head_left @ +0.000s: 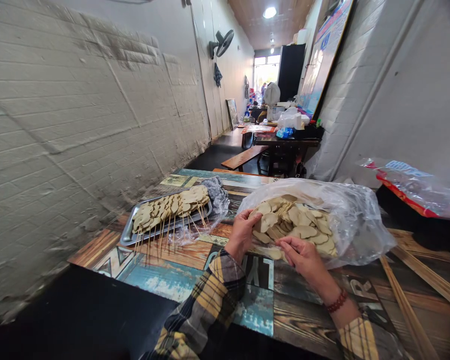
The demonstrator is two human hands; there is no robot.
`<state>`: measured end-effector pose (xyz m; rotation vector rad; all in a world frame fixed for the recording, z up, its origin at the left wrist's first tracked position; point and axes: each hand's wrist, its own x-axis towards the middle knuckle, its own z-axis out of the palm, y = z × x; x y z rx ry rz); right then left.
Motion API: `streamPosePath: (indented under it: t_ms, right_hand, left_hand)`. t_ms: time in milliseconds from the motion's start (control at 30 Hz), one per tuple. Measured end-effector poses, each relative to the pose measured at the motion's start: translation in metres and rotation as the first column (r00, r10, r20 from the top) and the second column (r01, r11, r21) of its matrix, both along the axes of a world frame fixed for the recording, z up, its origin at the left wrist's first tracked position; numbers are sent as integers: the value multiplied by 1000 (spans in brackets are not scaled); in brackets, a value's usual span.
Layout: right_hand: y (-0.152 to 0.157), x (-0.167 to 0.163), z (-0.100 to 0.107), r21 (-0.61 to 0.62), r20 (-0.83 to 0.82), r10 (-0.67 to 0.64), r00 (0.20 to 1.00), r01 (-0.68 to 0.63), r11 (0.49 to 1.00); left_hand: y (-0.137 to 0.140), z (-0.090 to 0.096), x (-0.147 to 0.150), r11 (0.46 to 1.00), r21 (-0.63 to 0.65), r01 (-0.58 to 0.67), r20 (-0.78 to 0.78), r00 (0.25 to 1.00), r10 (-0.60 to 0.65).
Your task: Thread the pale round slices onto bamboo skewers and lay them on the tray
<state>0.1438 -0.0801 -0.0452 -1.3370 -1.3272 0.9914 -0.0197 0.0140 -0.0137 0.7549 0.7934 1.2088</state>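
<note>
A clear plastic bag (360,225) lies open on the table, filled with thin pale beige slices (303,232). At its left mouth my left hand (242,232) is closed, with a slice (269,221) between thumb and fingers. My right hand (302,260) is pinched at the bag's front edge on what looks like a thin bamboo skewer, mostly hidden by the fingers. To the left, a metal tray (126,235) carries several skewers (168,232) threaded with similar slices, their bare sticks pointing toward me over the rim.
Loose bamboo sticks (408,305) lie at the right of the patterned wooden table (153,277). Behind them is a black container with red-edged plastic packaging (416,185). Crumpled plastic (215,195) sits by the tray. A bench (243,157) and another table stand beyond.
</note>
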Motion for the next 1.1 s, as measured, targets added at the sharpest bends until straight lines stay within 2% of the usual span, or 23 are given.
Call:
streamPosePath:
  t_ms: [167, 367, 467, 567, 867, 1000, 1100]
  right_hand:
    - [-2, -1, 5, -34, -74, 5, 997, -7, 999]
    - [-5, -3, 15, -77, -129, 25, 991, -36, 996]
    - [-5, -4, 14, -77, -121, 36, 992, -46, 996]
    - [-4, -4, 11, -57, -74, 26, 997, -31, 998]
    - [-3, -3, 3, 55, 131, 4, 991, -11, 998]
    - [-4, -4, 6, 126, 207, -54, 977, 28, 992]
    - [-5, -5, 9, 138, 232, -46, 972, 14, 990]
  left_hand:
    - [6, -2, -1, 999, 8, 41, 72, 997, -42]
    - [10, -4, -3, 1000, -17, -14, 151, 988, 16]
    - [7, -1, -4, 996, -8, 84, 166, 983, -82]
    - [4, 1, -4, 989, -11, 149, 124, 981, -146]
    - [7, 0, -4, 1000, -22, 17, 91, 996, -15]
    - [6, 0, -3, 1000, -6, 8, 71, 997, -8]
    - [5, 0, -3, 1000, 3, 18, 63, 998, -18]
